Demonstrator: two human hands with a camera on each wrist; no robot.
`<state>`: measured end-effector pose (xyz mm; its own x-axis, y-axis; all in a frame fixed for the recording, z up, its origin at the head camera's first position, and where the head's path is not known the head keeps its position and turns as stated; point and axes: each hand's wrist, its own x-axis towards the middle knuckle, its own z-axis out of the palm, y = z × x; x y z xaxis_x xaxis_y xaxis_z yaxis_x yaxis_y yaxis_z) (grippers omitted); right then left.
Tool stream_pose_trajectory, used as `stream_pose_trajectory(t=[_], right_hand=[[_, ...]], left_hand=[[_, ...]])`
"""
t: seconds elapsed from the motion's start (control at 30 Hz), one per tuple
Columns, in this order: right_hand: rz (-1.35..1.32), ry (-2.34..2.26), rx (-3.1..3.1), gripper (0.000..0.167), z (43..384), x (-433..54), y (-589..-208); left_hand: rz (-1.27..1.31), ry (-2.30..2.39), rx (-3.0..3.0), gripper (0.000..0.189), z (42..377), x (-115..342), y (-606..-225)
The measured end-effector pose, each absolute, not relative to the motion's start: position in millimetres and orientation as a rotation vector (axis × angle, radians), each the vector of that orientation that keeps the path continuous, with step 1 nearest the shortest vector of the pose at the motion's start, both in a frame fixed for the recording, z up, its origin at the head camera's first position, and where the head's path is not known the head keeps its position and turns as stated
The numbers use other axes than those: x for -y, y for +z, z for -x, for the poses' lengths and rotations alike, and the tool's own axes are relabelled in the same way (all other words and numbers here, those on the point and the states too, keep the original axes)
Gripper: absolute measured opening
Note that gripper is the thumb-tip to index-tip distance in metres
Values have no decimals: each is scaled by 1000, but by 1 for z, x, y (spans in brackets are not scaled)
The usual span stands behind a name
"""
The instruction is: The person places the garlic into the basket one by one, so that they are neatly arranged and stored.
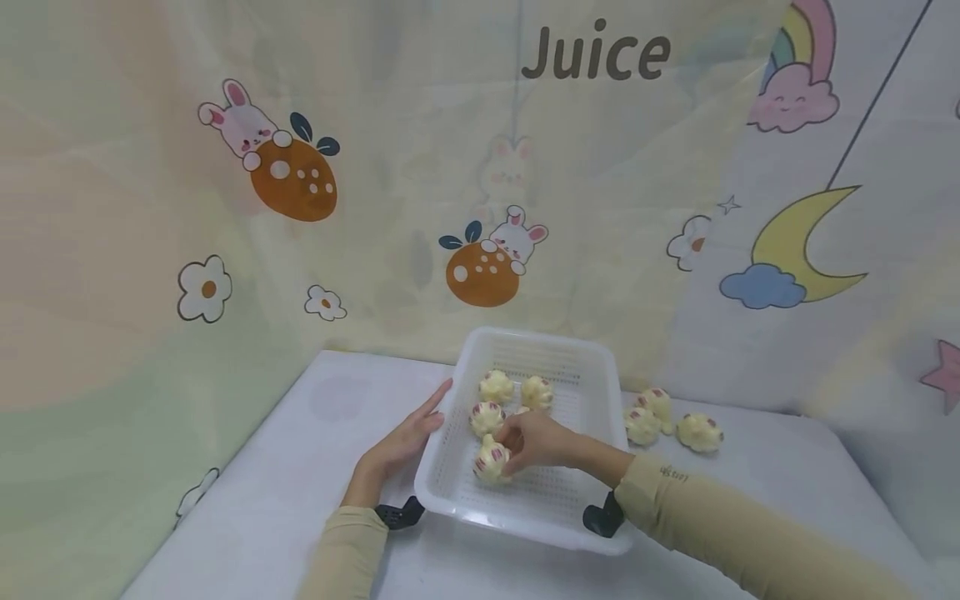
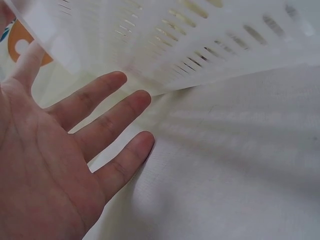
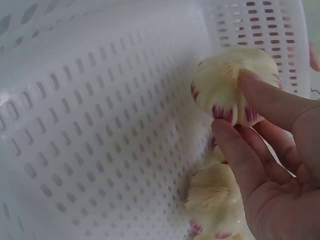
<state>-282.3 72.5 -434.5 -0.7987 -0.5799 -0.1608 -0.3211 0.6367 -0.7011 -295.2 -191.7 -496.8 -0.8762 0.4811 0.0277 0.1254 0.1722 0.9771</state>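
Mostly creamy, the garlic bulb (image 3: 221, 86) shows purple streaks.

Garlic bulbs (image 1: 497, 386) in and beside a basket (image 1: 555, 502) on a table (image 1: 330, 417).
Inside the basket, the bulbs lie mostly left of the middle, with the held bulb (image 1: 491, 465) in front of them, in the right hand (image 1: 538, 440); the left hand (image 1: 401, 442) is at the left wall's outer side. Just right of the basket, two loose bulbs (image 1: 642, 426) sit close together, a third bulb (image 1: 700, 433) farther right; a backdrop (image 1: 390, 275) hangs behind.
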Motion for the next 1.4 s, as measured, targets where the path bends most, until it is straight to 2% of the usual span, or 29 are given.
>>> stream_pose_trajectory(t=[0.4, 0.9, 1.4], right_hand=[[633, -1003, -2539, 36, 284, -68, -453], [538, -986, -2584, 37, 283, -67, -454], [452, -1005, -2542, 20, 281, -64, -451]], left_hand=[[-521, 1701, -2205, 56, 298, 193, -498], [-517, 1710, -2199, 56, 294, 192, -492], [-582, 1707, -2185, 52, 299, 194, -500]])
